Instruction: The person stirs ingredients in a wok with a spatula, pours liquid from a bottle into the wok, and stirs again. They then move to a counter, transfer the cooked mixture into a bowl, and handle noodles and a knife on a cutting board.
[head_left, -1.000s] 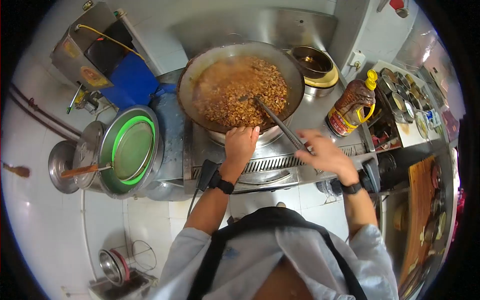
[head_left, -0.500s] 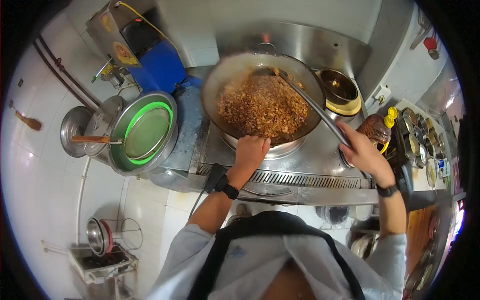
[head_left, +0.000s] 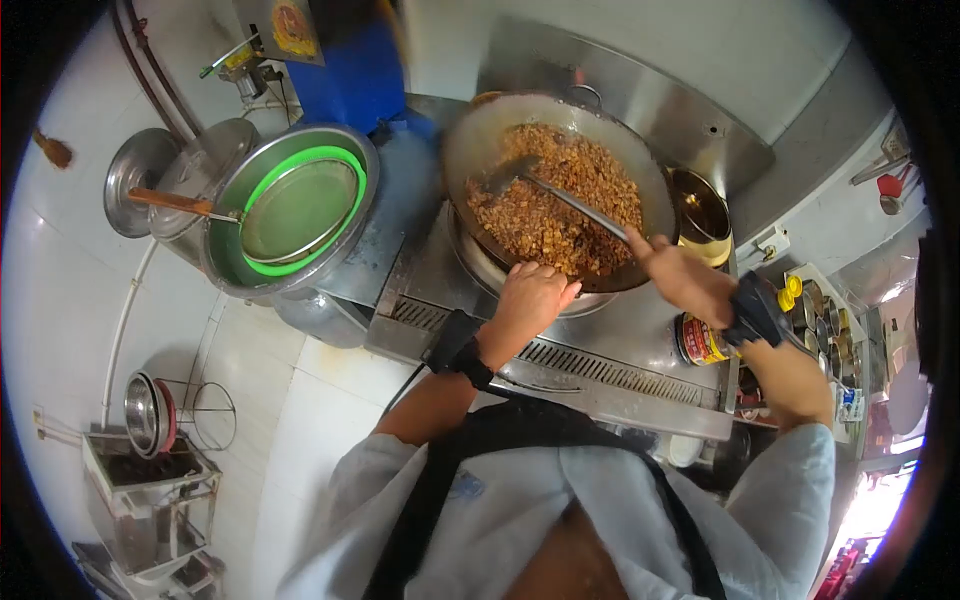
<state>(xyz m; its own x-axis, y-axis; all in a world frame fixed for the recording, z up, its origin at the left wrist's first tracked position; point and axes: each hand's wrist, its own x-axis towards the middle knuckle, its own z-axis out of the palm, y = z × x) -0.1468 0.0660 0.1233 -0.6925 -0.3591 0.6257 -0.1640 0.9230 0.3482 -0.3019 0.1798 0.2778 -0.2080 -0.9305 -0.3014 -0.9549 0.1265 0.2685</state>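
Note:
A large wok (head_left: 470, 148) sits tilted on the stove burner, part-filled with brown, finely chopped food (head_left: 575, 215). My left hand (head_left: 534, 302) is closed on the wok's near rim; its fingertips are partly hidden. My right hand (head_left: 685, 280) grips the long metal handle of a wok spatula (head_left: 580, 205). Its dark head lies at the left side of the food, pressed partly into it. Beneath my right forearm stands a bottle with a red and yellow label (head_left: 703, 340).
Left of the stove stands a large metal basin (head_left: 222, 262) holding a green-rimmed bowl (head_left: 262, 200) and a wooden-handled strainer (head_left: 172, 202). A metal pot (head_left: 700, 205) is behind the wok's right side. Several seasoning containers (head_left: 825, 320) line the far right.
The spatula head has moved left and nearer through the food, and my right hand has moved left towards the wok. The wok has tilted, with my left hand still on its rim. The view has shifted.

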